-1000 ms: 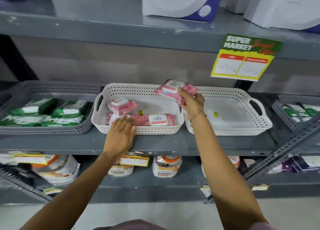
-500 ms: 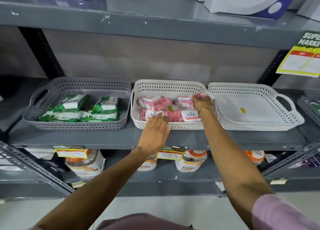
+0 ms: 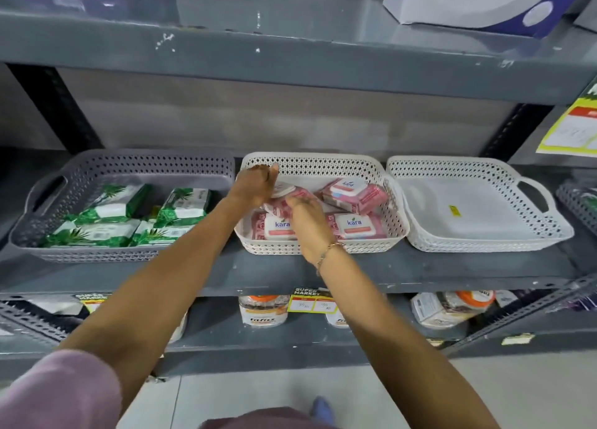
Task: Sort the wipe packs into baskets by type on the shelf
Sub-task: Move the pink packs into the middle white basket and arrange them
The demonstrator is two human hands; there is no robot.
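Both my hands are inside the middle white basket (image 3: 392, 231). My left hand (image 3: 256, 183) curls around a pink wipe pack (image 3: 284, 191) at the basket's back left. My right hand (image 3: 307, 217) has its fingers on the same pack from the right side. Three more pink packs lie in this basket: back right (image 3: 355, 194), front right (image 3: 355, 226) and front left (image 3: 277, 228). The grey basket (image 3: 129, 167) to the left holds several green wipe packs (image 3: 184, 204). The white basket (image 3: 478, 202) on the right has no packs in it.
The baskets stand side by side on a grey metal shelf (image 3: 420, 270). The edge of another basket (image 3: 578, 202) shows at far right. Jars (image 3: 263, 310) and price tags (image 3: 311, 301) sit on the shelf below. Boxes stand on the shelf above (image 3: 290, 50).
My right hand let go of the pack at the basket's back right and moved left to the middle. My left hand went from the basket's front rim into its back left.
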